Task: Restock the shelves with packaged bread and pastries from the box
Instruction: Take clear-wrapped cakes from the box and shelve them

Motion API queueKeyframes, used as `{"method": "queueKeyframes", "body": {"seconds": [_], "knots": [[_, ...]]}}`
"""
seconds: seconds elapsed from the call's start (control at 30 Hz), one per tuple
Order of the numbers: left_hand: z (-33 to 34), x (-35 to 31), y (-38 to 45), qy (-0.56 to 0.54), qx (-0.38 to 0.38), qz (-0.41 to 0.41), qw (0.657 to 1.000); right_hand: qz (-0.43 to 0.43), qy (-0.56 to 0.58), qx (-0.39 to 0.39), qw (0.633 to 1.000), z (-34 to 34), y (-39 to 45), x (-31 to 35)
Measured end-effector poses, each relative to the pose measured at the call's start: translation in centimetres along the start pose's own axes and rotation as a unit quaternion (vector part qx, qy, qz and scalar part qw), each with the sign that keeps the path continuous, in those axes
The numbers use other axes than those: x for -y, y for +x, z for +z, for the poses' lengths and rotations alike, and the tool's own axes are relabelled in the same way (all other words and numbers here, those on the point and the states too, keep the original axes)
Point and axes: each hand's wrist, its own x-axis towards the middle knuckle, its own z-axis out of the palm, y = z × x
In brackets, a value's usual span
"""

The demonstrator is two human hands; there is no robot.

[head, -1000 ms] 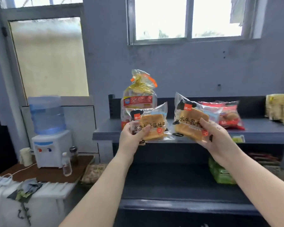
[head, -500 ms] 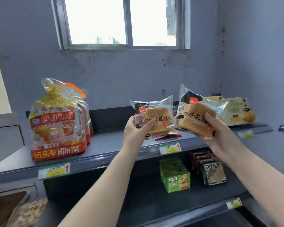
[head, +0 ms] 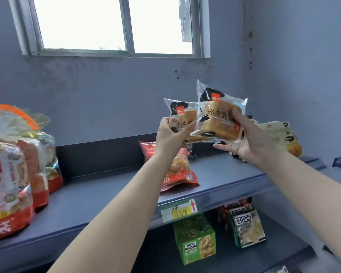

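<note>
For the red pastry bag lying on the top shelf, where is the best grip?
Judging by its pose, the red pastry bag lies flat, its bottom seam overhanging the shelf edge. Pinch that seam from the front; the left hand hovers above.

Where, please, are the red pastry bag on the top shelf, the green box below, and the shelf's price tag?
red pastry bag [head: 182, 175]: head view, lower front of the bag.
green box [head: 195, 240]: head view, front face.
price tag [head: 178, 210]: head view, middle of the label.
</note>
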Motion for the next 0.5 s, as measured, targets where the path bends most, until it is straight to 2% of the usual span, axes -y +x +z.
{"method": "queueKeyframes", "body": {"seconds": [0.17, 0.33, 0.5], "knots": [[4.1, 1.4, 3.1, 0.045, 0.013, -0.02, 0.999, 0.042, -0.001, 0.029, 0.999, -3.3, 5.4, -0.6], [7.4, 1.6, 5.1, -0.003, -0.006, -0.093, 0.996, 0.054, -0.023, 0.097, 0.994, -6.8, 10.2, -1.3], [9.6, 2.8, 6.8, 0.105, 0.013, -0.114, 0.988, 0.024, -0.11, 0.182, 0.977, -9.8, 14.4, -3.2]]}}
